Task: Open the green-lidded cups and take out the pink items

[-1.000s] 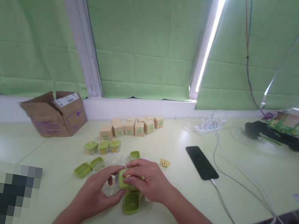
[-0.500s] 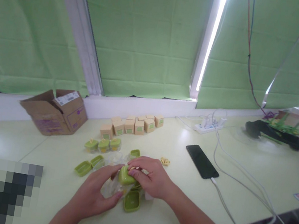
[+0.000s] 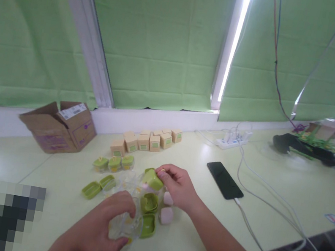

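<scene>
A clear container (image 3: 125, 223) is gripped in the left hand (image 3: 99, 227), a green lid (image 3: 152, 179) is pinched in the right hand (image 3: 178, 186); three capped containers (image 3: 113, 163) are lined up at mid-frame, and loose lids (image 3: 92, 189) remain on the counter (image 3: 272, 190).

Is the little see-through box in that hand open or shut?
Open. The right hand holds its green lid up, away from the clear box that the left hand grips.

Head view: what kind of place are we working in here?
Probably a small packing bench by a window: green blinds behind a pale table, a row of small cartons, an open cardboard box, and a power strip with cables.
</scene>
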A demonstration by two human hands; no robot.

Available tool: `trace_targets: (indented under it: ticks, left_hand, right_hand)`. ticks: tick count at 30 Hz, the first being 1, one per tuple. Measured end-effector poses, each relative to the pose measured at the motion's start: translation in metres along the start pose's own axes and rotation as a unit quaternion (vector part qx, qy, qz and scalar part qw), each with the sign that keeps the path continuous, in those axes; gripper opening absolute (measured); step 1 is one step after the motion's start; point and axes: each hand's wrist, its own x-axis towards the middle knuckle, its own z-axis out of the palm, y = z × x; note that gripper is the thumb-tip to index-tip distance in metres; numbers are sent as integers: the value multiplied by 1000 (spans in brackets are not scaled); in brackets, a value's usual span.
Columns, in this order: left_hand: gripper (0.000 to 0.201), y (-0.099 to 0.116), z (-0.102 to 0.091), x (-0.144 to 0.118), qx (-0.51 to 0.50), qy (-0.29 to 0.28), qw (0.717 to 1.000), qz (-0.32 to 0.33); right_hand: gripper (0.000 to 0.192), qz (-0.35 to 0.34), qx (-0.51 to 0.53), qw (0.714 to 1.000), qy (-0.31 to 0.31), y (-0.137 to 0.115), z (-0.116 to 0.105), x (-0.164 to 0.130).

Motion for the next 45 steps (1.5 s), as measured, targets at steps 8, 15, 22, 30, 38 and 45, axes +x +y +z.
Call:
trace_targets:
  ticks: [8, 15, 22, 30, 38, 45]
  left_hand:
    - [18, 0, -1, 3, 37, -29, 999, -5]
    - [23, -5, -5, -2, 63, -45, 997, -24]
    - [12, -18, -5, -8, 83, 73, 994, 11]
    - [54, -16, 17, 4, 122, 201, 970, 57]
    - [50, -8, 14, 6, 100, 161, 978, 85]
    - [48, -6, 16, 4, 92, 203, 974, 25]
  right_hand:
    - [19, 38, 40, 998, 14, 0, -1, 3]
    - [25, 104, 78, 991, 1, 1, 0, 3]
    - [29, 164, 108, 979, -56, 1, 2, -1]
    - [23, 222, 40, 955, -193, 8, 5, -7]
    - [20, 241, 26, 941, -234, 6, 10, -11]
    - [30, 58, -118, 980, -151, 1, 10, -12]
